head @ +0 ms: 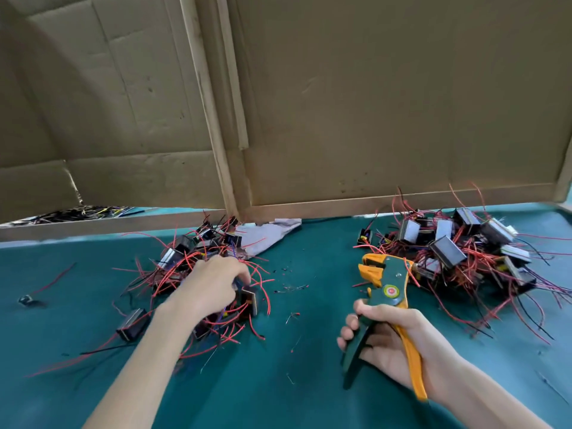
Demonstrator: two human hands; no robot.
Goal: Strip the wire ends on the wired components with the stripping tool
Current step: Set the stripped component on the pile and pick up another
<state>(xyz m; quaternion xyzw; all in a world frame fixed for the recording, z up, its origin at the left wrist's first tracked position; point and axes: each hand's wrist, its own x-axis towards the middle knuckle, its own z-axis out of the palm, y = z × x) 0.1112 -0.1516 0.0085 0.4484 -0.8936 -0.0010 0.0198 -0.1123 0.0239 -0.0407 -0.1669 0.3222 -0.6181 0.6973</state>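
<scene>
Two component piles (458, 252); one stripping tool (387, 283) clamped by right hand (399, 345) fingers (348, 325); left hand (213, 283) grip unclear.

I count two hands in view: one left hand (213, 286) and one right hand (393, 345). There is one stripping tool (387, 283). On the desk (294, 382) I make out two heaps of wired components, a left heap (173, 258) and a right heap (458, 255). Both are too tangled in red and black wire for an exact count. I can pick out roughly ten blocks in the right one and fewer in the left. One single component (26, 300) sits by itself, with one red wire. One grey cloth (266, 236). Two large cardboard sheets, a left panel (93, 88) and a right panel (402, 103). The wire scraps (288, 287) are too tiny for me to number.
</scene>
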